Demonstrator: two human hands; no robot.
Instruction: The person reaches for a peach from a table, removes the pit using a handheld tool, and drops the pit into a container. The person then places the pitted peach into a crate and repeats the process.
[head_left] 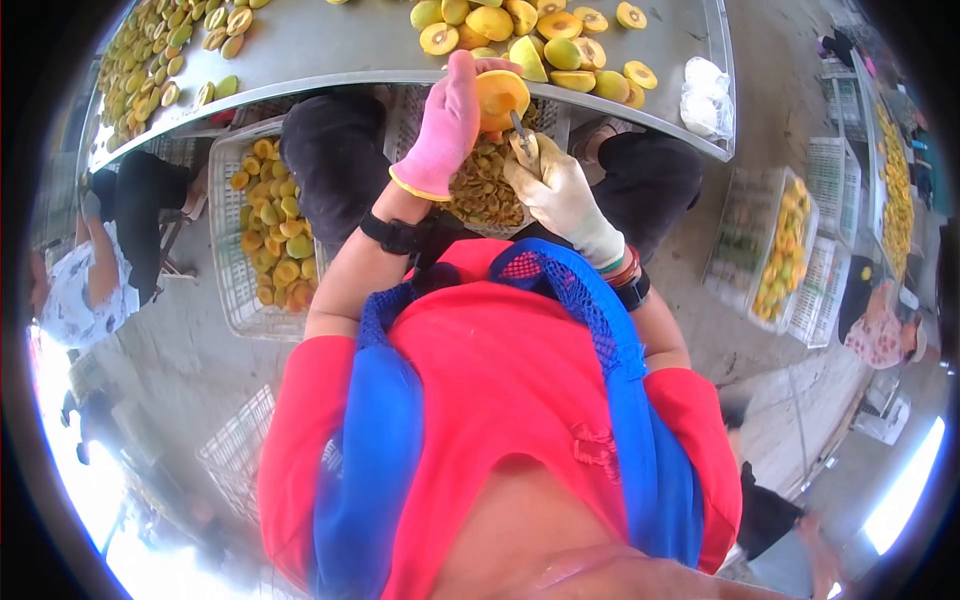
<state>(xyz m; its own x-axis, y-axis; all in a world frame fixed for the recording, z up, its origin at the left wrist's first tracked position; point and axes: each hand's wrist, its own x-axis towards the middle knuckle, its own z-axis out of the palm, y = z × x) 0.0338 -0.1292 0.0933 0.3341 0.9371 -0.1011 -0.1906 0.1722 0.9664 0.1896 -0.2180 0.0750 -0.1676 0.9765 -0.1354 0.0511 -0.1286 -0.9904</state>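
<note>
In front of my chest, just past the table's near edge, my left hand in a pink glove is closed round a halved mango, its cut orange face turned up. My right hand, in an off-white glove, grips a small hand tool with a light handle. Its dark metal tip reaches into the mango half; the exact shape of the tip is hidden. Beneath both hands, a basket between my knees holds many mango pits and scraps.
A metal table carries mango halves and a crumpled white bag. Left of my leg stands a crate of mangoes. More crates stand at right. Co-workers sit at both sides.
</note>
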